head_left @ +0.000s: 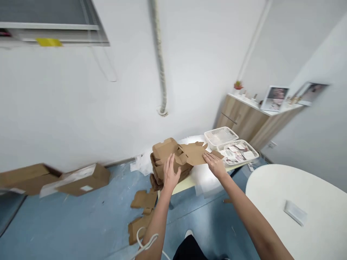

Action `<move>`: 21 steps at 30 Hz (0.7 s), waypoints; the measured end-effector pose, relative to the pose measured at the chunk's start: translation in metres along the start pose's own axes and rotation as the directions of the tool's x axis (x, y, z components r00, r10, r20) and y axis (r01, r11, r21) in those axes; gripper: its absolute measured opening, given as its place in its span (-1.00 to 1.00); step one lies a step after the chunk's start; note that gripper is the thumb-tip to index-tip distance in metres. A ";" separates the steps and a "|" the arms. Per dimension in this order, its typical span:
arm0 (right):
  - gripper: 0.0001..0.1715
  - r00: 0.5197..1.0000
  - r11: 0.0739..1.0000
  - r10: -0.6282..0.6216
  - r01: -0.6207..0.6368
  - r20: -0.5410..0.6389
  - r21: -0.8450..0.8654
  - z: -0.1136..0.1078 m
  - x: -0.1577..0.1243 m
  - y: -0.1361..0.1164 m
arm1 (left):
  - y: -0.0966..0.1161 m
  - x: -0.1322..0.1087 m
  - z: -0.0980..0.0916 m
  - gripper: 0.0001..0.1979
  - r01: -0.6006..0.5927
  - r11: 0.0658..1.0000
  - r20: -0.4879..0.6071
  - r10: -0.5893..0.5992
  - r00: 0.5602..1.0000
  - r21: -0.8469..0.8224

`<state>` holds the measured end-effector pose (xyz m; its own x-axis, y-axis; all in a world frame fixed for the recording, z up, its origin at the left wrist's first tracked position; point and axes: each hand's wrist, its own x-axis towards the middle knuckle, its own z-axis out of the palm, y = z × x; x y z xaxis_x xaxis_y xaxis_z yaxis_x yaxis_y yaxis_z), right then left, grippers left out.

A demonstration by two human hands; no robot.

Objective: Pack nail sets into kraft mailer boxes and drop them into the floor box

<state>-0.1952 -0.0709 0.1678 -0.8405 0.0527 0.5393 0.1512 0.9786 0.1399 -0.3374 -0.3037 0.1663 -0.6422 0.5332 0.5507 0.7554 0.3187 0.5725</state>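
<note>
A low table (177,188) against the wall bears a pile of brown cardboard mailer boxes (164,148), flattened or partly folded. Over the front of this pile is my left hand (170,175), its fingers apart and thumb spread, touching or just above the cardboard. To its right, my right hand (214,164) grips the edge of an unfolded cardboard box blank (195,153) with cut flaps. That blank reaches from the pile across the table; the thumb's hold underneath is hidden.
Behind my right hand stand a white plastic basket (207,134) and another basket with printed cards (238,153). Cardboard pieces (139,225) lie on the blue floor. Open cartons (84,182) line the wall at left. A round white table (311,184) is at right.
</note>
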 end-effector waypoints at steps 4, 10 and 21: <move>-0.55 0.990 0.985 0.137 -0.135 0.011 -0.109 -0.051 -0.055 0.043 | 0.073 0.020 0.047 -0.40 -0.253 0.960 0.085 0.263 0.961 -0.119; -0.55 0.922 0.885 0.386 -0.377 -0.024 -0.271 -0.139 -0.177 0.089 | 0.204 0.002 0.129 -0.62 -0.521 0.789 0.097 0.576 0.812 -0.326; -0.43 0.667 0.560 0.742 -0.673 -0.070 -0.483 -0.244 -0.441 0.102 | 0.397 -0.139 0.251 -0.76 -0.581 0.486 0.219 0.855 0.470 -0.652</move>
<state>0.3180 -0.0432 0.1469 -0.4119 0.7469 0.5220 0.9019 0.4160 0.1165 0.0846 -0.0545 0.1646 0.3730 0.6946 0.6152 0.6559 -0.6663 0.3546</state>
